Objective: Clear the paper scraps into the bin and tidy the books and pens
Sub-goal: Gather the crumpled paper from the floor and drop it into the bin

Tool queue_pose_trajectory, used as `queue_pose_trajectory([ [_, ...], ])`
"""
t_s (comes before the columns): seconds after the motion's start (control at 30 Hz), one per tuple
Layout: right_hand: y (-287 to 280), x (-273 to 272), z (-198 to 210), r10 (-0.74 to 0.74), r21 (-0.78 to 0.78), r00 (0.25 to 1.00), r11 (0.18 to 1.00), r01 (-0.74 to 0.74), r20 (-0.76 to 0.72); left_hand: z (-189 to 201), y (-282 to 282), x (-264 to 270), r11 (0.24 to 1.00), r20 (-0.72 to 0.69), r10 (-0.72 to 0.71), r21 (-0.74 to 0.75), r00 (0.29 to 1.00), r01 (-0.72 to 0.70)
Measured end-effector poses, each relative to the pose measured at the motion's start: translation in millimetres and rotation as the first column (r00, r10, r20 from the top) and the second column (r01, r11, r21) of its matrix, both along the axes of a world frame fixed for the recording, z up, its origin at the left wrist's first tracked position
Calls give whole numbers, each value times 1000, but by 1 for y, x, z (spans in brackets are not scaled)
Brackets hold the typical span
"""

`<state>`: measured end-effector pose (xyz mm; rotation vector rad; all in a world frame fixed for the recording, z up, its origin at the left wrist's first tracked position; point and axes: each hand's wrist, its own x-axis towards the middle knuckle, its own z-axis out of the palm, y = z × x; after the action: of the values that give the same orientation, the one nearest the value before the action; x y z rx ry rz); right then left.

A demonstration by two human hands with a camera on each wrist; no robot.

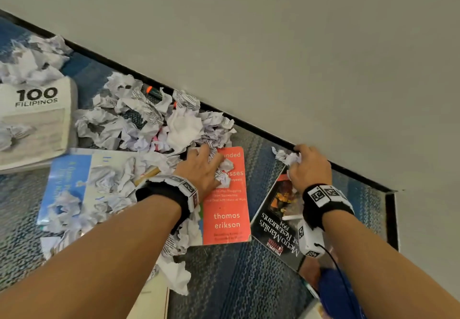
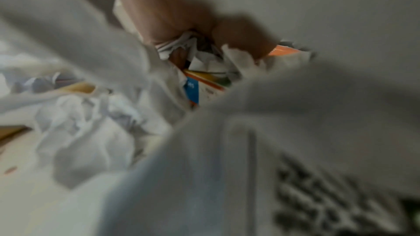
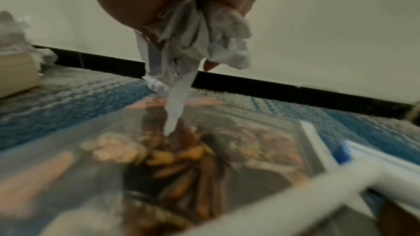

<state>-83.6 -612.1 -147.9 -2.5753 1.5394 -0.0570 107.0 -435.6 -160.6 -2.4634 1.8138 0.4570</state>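
Crumpled paper scraps (image 1: 149,119) lie heaped on the blue carpet along the wall. My left hand (image 1: 202,166) lies on the red book (image 1: 229,209), its fingers curled into scraps (image 1: 224,171) on the cover; the left wrist view is blurred but shows the fingers (image 2: 163,24) closed on paper (image 2: 181,46). My right hand (image 1: 308,166) grips a wad of scraps (image 1: 286,156) (image 3: 204,42) just above the dark restaurant book (image 1: 281,219) (image 3: 181,150). A white pen (image 1: 292,217) lies on that book. An orange-tipped marker (image 1: 151,90) pokes out of the pile.
A white "100 Filipinos" book (image 1: 37,119) lies at the left, and a light blue book (image 1: 72,181) lies under scraps. The wall (image 1: 298,44) and its black skirting (image 1: 261,127) run diagonally behind the pile. A blue object (image 1: 336,293) sits at the lower right. No bin is in view.
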Motion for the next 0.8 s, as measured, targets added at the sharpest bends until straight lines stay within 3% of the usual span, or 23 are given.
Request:
queue_pose_trajectory([
  [0.17, 8, 29, -16, -6, 89, 998, 996, 11, -55, -10, 0, 1, 999, -49, 32, -10, 998, -33],
  [0.3, 16, 34, -34, -5, 126, 993, 992, 21, -121, -6, 1, 5, 999, 108, -49, 30, 993, 46],
  [0.37, 17, 35, -31, 3, 136, 994, 991, 12, -110, -1, 4, 5, 998, 142, -38, -44, 989, 44],
  [0.47, 22, 30, -18, 62, 163, 990, 986, -41, -127, -8, 2, 3, 998, -67, 35, -41, 997, -37],
  [0.63, 81, 20, 22, 22, 191, 1000, 981, -22, 2, -6, -3, 7, 995, -144, 95, -14, 985, -98],
  [0.73, 132, 21, 42, 107, 126, 989, 985, -120, 107, 5, 0, 12, 992, -255, 124, 21, 959, -123],
  [0.8, 162, 27, 46, 213, 119, 967, 966, -230, 141, 16, 7, 13, 989, -328, 127, -31, 936, -145],
])
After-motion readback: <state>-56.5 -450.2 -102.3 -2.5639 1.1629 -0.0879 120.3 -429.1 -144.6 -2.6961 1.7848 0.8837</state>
